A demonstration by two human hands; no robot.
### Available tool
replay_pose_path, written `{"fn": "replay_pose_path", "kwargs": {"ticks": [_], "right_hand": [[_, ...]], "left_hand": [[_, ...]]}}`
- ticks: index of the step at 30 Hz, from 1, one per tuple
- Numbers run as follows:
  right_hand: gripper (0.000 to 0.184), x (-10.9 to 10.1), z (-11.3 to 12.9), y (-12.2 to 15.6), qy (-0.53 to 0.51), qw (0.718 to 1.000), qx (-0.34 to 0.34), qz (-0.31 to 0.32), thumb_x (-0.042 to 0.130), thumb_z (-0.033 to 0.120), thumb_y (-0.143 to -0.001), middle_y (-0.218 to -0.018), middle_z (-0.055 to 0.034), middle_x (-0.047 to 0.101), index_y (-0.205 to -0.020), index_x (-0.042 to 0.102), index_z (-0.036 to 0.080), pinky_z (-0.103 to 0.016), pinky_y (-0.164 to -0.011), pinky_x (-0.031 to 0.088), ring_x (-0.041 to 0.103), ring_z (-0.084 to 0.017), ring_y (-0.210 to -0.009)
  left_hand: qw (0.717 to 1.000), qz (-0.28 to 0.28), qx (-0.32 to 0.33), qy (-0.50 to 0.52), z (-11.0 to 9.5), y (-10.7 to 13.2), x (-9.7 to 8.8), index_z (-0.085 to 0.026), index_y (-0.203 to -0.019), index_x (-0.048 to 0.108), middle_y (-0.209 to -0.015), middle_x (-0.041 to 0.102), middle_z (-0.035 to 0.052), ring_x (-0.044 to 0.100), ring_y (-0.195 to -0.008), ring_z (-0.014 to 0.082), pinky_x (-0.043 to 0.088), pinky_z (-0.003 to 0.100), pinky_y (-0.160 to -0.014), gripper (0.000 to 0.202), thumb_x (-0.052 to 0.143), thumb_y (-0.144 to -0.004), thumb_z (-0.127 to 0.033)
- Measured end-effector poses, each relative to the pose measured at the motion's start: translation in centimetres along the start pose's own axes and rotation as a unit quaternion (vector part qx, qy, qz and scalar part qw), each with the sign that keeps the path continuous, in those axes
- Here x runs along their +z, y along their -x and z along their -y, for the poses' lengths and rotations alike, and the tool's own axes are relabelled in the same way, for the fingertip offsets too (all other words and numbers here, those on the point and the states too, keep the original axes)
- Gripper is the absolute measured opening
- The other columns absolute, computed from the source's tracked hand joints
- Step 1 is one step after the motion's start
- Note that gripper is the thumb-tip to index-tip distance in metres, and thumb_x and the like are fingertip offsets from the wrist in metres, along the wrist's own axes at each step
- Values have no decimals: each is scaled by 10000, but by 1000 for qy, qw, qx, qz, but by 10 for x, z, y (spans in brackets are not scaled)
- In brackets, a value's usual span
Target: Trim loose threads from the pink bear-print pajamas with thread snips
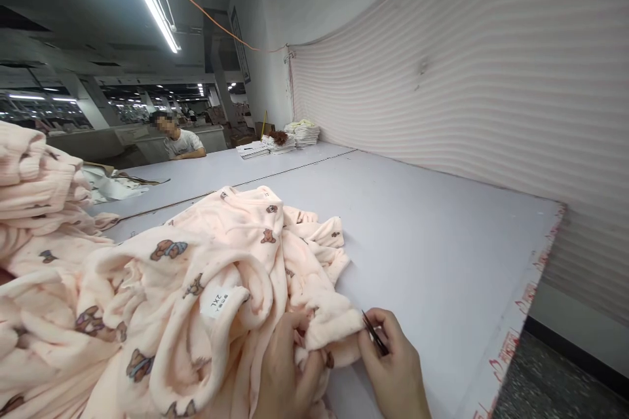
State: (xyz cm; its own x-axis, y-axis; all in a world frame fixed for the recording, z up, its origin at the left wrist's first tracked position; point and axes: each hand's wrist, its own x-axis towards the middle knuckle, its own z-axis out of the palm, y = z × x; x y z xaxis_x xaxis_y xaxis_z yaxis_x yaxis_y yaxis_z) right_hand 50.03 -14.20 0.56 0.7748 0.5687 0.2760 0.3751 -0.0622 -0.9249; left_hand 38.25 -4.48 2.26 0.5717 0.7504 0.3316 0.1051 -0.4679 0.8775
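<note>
A pale pink fleece garment [211, 242] printed with brown bears lies bunched on the table, with a white 2XL label [216, 301] showing at its neck opening. My left hand [291, 363] is closed on the edge of a sleeve cuff [339, 327], thumb and fingers pinching the fabric. Just right of the cuff, my right hand [393, 363] is closed around small dark thread snips [376, 335], their slim points up beside the cuff's edge. Its fingertips are at the fabric; whether they also pinch it I cannot tell.
More pink fleece garments [34, 190] are heaped at the left. The grey tabletop [417, 229] reaches a striped cloth wall [442, 91]. Stacked white papers or cloths [299, 135] stand at the far end. Another person [184, 143] leans on the table's far side.
</note>
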Motion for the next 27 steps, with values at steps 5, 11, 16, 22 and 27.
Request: {"fn": "replay_pose_path", "kwargs": {"ticks": [5, 11, 16, 22, 27], "right_hand": [[122, -13, -6, -2, 137, 988, -65, 41, 491, 231, -803, -851, -1, 639, -906, 545, 269, -257, -574, 446, 600, -190, -711], [48, -10, -5, -6, 142, 986, -77, -30, 480, 283, -837, -801, 9, 607, -873, 501, 259, -251, -574, 456, 591, -169, -650], [50, -3, 0, -25, 215, 967, -131, -34, 453, 216, -830, -861, -22, 562, -842, 495, 240, -245, -549, 432, 591, -167, -674], [126, -11, 7, -18, 113, 980, -71, 145, 529, 254, -860, -859, -3, 557, -946, 620, 246, -225, -672, 495, 617, -147, -761], [240, -12, 12, -5, 108, 980, -104, 131, 499, 293, -887, -946, -24, 538, -1077, 646, 290, -200, -555, 477, 616, -147, -761]], "left_hand": [[998, -55, 2, -15, 4, 9, -2, -251, -889, 548, -678, 561, -7, 487, -567, 176, 399, 282, -562, 182, 629, -730, -216], [997, -41, -4, 72, 1, 3, 2, -251, -991, 699, -978, 684, 85, 600, -878, 264, 437, 341, -822, 246, 649, -757, -305], [920, 143, -248, 267, -5, -15, -7, -195, -925, 709, -735, 688, 21, 593, -699, 184, 455, 273, -672, 245, 641, -779, -379], [826, 125, -365, 410, -8, -23, -18, -149, -818, 679, -732, 691, 16, 619, -694, 149, 472, 227, -671, 152, 712, -749, -280], [786, 176, -328, 494, 3, -23, -14, -99, -918, 686, -734, 696, 58, 623, -649, 147, 453, 220, -594, 197, 581, -855, -253]]}}
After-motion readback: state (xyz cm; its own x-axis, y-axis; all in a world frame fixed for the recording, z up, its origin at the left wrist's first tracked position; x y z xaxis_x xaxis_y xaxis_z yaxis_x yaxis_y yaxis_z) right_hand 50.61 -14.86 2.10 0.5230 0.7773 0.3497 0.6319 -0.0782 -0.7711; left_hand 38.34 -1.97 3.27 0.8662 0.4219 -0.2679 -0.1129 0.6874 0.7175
